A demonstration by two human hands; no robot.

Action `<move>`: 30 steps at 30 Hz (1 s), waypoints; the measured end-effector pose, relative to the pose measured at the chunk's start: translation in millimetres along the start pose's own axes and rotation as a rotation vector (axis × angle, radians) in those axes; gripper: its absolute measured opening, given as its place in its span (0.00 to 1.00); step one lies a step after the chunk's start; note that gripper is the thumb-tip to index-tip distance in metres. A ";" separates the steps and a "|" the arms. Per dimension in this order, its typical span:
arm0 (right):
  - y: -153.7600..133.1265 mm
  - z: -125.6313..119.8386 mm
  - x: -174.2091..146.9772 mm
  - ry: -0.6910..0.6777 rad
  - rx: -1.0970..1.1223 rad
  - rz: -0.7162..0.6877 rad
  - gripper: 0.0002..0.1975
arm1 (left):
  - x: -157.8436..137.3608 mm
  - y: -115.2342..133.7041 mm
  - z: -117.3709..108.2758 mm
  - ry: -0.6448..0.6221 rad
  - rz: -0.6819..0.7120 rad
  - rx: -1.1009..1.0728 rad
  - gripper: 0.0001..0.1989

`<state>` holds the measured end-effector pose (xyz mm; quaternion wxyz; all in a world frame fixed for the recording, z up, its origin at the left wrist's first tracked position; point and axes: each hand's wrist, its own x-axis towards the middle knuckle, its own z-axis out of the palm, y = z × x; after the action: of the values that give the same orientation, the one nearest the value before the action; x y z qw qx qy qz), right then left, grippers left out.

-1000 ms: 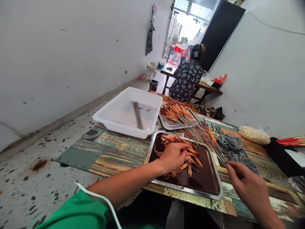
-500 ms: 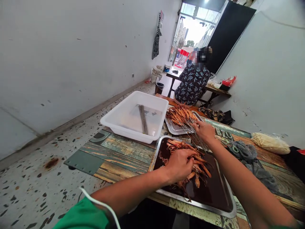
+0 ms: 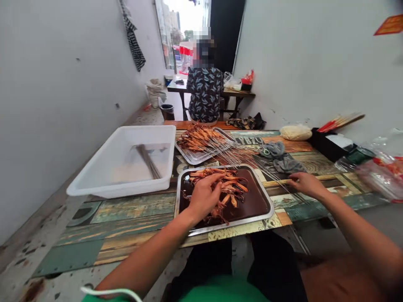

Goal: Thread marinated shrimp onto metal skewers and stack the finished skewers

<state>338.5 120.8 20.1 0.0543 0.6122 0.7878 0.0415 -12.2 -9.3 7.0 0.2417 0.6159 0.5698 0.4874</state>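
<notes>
My left hand (image 3: 206, 193) is closed on reddish-brown, squid-like pieces with thin tentacles (image 3: 234, 184). These lie in dark liquid in a metal tray (image 3: 267, 209) at the table's near side. To the right of that tray, my right hand (image 3: 307, 185) has its fingers loosely bent just above loose metal skewers (image 3: 283, 186); no object shows between them. Behind the near tray, a second metal tray (image 3: 197, 157) bears a heap of skewered pieces (image 3: 201, 138), their metal skewers pointing right. The undersides of my left fingers are hidden.
On the left stands a white plastic tub (image 3: 126, 191) with a bundle of metal skewers (image 3: 147, 161). A grey cloth (image 3: 283, 161), a bagged pale bundle (image 3: 296, 132) and a black box (image 3: 327, 144) lie to the right. Beyond, a person (image 3: 205, 94) sits at another table.
My right hand has moved from the skewers on the far tray to the loose skewers at the right. My left hand stays on the pieces. The view has turned right and levelled.
</notes>
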 end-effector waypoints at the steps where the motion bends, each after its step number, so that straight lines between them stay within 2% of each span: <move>1: 0.7 5.7 -8.1 -0.023 0.005 -0.009 0.16 | 0.2 0.2 -1.1 0.010 0.016 0.009 0.14; 6: -18.7 24.3 -27.6 -0.046 -0.039 0.002 0.15 | 4.6 -1.0 -9.1 0.089 0.027 0.100 0.13; 12: -30.5 26.2 -27.0 -0.051 -0.066 0.053 0.15 | 9.1 -7.6 -11.6 0.132 -0.008 0.106 0.13; 16: -34.2 17.7 -32.5 0.022 -0.040 0.097 0.13 | 11.5 -11.9 -14.4 0.132 -0.053 0.113 0.14; 19: -34.9 7.8 -45.6 0.142 0.030 0.111 0.09 | 15.0 -12.3 -21.6 0.101 -0.098 0.163 0.14; 22: -32.8 0.9 -65.3 0.289 0.174 0.146 0.05 | 14.6 -8.2 -33.0 0.017 -0.101 0.264 0.14; 25: -33.8 2.2 -89.0 0.410 0.396 0.227 0.04 | 4.2 0.4 -42.4 -0.173 -0.054 0.522 0.12; 28: -44.9 12.3 -113.7 0.445 0.676 0.309 0.09 | -12.1 6.7 -43.0 -0.338 -0.096 0.853 0.12; 30: -57.3 21.5 -129.3 0.435 0.853 0.322 0.14 | -20.7 6.7 -39.3 -0.388 -0.126 0.984 0.11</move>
<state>318.0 -18.7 -4.3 -0.3731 0.6709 0.6231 -0.1495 -40.9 -40.3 22.1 0.0539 0.6999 0.7118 0.0241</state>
